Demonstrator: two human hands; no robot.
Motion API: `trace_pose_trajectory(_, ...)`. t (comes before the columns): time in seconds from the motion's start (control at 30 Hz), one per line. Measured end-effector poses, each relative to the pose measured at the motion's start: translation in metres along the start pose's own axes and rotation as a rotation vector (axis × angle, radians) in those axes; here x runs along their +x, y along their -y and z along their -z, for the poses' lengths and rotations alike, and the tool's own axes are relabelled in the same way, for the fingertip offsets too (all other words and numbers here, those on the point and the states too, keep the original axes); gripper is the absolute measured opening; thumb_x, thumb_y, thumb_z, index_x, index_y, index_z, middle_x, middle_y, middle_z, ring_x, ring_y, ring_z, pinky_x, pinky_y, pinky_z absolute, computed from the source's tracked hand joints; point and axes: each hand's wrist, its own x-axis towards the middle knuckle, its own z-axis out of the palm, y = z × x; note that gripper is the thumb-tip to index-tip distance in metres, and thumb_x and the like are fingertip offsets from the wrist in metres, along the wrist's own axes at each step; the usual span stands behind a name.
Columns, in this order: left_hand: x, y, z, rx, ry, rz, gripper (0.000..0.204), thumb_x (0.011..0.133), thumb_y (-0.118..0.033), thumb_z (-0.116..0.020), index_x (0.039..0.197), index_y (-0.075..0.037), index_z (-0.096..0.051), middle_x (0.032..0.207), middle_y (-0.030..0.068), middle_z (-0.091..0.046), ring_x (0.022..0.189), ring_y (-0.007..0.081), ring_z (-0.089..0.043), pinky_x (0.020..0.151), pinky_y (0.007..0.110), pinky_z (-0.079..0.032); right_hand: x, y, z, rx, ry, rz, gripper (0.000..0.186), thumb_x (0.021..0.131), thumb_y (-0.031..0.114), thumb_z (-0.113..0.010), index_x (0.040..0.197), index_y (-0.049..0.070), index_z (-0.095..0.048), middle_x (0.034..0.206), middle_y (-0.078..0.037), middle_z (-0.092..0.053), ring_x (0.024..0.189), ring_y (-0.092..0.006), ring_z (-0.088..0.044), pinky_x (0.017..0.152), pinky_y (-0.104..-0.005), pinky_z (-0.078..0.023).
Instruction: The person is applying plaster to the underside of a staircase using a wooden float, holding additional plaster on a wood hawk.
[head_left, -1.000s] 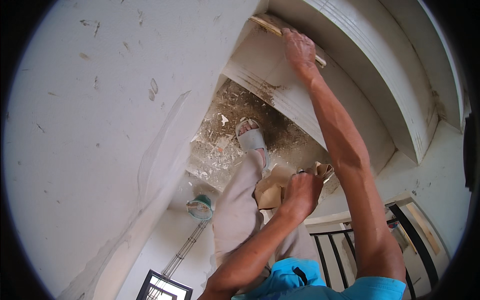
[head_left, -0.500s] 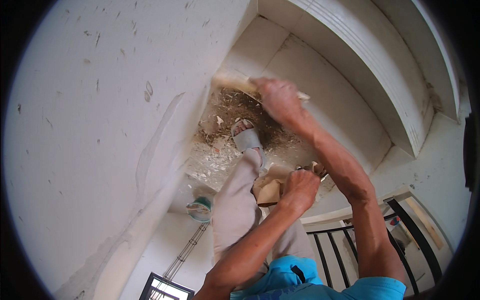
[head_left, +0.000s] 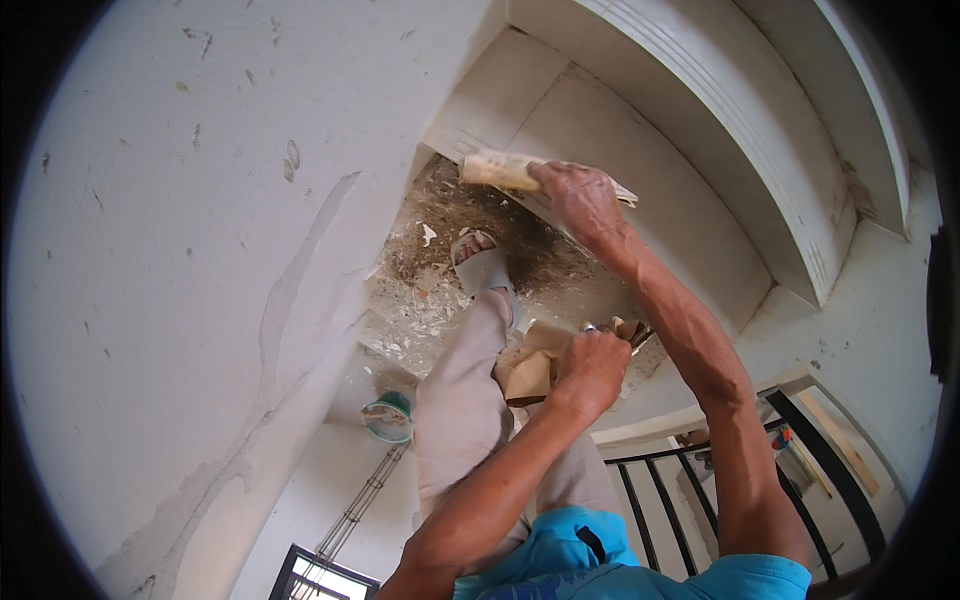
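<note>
My right hand (head_left: 583, 203) is closed around a folded pad of cream-coloured paper (head_left: 497, 170), held flat above the edge of a pale step (head_left: 620, 170). Its ends stick out on both sides of my fist. Closer to my body, my left hand (head_left: 595, 368) grips a crumpled brown paper bag (head_left: 528, 375) in front of my legs. Something small and shiny shows by the knuckles, too little of it to name. Below the folded paper, brown dirt and white flakes (head_left: 410, 312) lie scattered over the landing.
My sandalled foot (head_left: 482, 270) stands among the debris. Curved stair steps (head_left: 740, 130) rise at the upper right. A scuffed white wall (head_left: 200, 250) fills the left. Black railing bars (head_left: 680, 490) run at lower right; a green-rimmed bucket (head_left: 388, 416) is lower down beyond the landing edge.
The folded paper and my right hand were blurred by motion and are now sharper, with the hand slightly farther right. My left hand keeps its hold on the brown bag.
</note>
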Motion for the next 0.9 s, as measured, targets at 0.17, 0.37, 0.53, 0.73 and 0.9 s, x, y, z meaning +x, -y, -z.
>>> trace_pose_trajectory(0.17,-0.005,-0.004,-0.003,0.010,-0.016,-0.014,0.009,0.077,-0.006,-0.067,0.077,-0.007,-0.075,0.081,0.0148,-0.072,0.082,0.0257,-0.071,0.070,0.035,-0.056,0.022,-0.052,0.022,-0.164,-0.144,-0.236,0.015,0.090,0.006,-0.051,0.099,0.003,-0.062,0.096,-0.017,-0.068,0.080,-0.0286,-0.070,0.066,-0.0435,-0.057)
trace_pose_trajectory(0.37,-0.005,-0.008,-0.016,0.045,0.074,-0.010,0.010,0.078,-0.009,-0.066,0.080,-0.010,-0.075,0.084,0.0125,-0.072,0.084,0.0248,-0.071,0.071,0.035,-0.056,-0.020,0.001,-0.030,-0.268,-0.090,-0.145,0.023,0.087,0.010,-0.054,0.108,0.002,-0.055,0.091,-0.015,-0.063,0.074,-0.0283,-0.066,0.062,-0.0395,-0.056)
trace_pose_trajectory(0.53,-0.007,-0.005,-0.037,0.001,0.125,0.007,0.016,0.073,-0.004,-0.065,0.088,-0.004,-0.072,0.100,0.0182,-0.069,0.095,0.0291,-0.068,0.081,0.039,-0.054,-0.028,0.096,-0.032,0.186,0.342,-0.032,0.024,0.096,0.008,-0.037,0.110,0.001,-0.055,0.101,-0.021,-0.063,0.088,-0.0332,-0.064,0.083,-0.0463,-0.053)
trace_pose_trajectory(0.73,-0.008,-0.008,-0.033,0.044,0.155,0.002,0.019,0.073,-0.005,-0.064,0.090,-0.005,-0.072,0.097,0.0170,-0.070,0.095,0.0278,-0.068,0.080,0.038,-0.055,-0.019,0.076,0.009,0.171,0.134,-0.119,0.014,0.086,0.005,-0.050,0.096,0.000,-0.059,0.089,-0.018,-0.066,0.083,-0.0310,-0.068,0.071,-0.0410,-0.055)
trace_pose_trajectory(0.9,-0.005,-0.013,-0.028,0.064,0.219,-0.033,0.016,0.074,-0.005,-0.063,0.088,-0.005,-0.072,0.092,0.0153,-0.070,0.089,0.0287,-0.068,0.079,0.038,-0.055,-0.012,0.015,-0.001,-0.038,-0.061,-0.176,0.011,0.084,0.004,-0.052,0.092,0.002,-0.060,0.086,-0.016,-0.066,0.085,-0.0302,-0.068,0.072,-0.0421,-0.055)
